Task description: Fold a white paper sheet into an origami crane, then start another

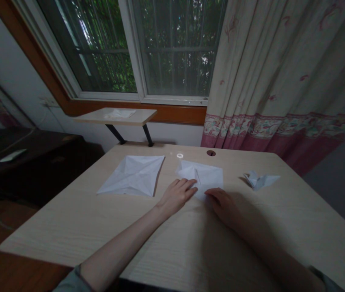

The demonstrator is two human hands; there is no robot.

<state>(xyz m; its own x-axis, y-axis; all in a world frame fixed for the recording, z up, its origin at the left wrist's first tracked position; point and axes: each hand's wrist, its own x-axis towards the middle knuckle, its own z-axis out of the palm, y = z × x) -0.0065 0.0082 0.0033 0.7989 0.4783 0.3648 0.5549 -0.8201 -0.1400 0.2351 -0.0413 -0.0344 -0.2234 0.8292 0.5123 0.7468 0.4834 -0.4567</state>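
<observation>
Folded white origami paper [201, 175], roughly square, lying flat; narrow pointed flap mid-sheet, near corner hidden.

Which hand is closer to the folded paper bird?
Right. The right hand lies below and left of the folded paper bird; the left hand lies farther left, beyond the right hand.

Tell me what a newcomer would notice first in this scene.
Two bare hands draw the eye: the left hand and right hand rest on a folded white paper sheet at the middle of the pale wood-grain table. A creased square paper sheet lies to its left, and a small folded paper figure to its right. Beyond the table, a floral-bordered curtain hangs beside the window.
</observation>
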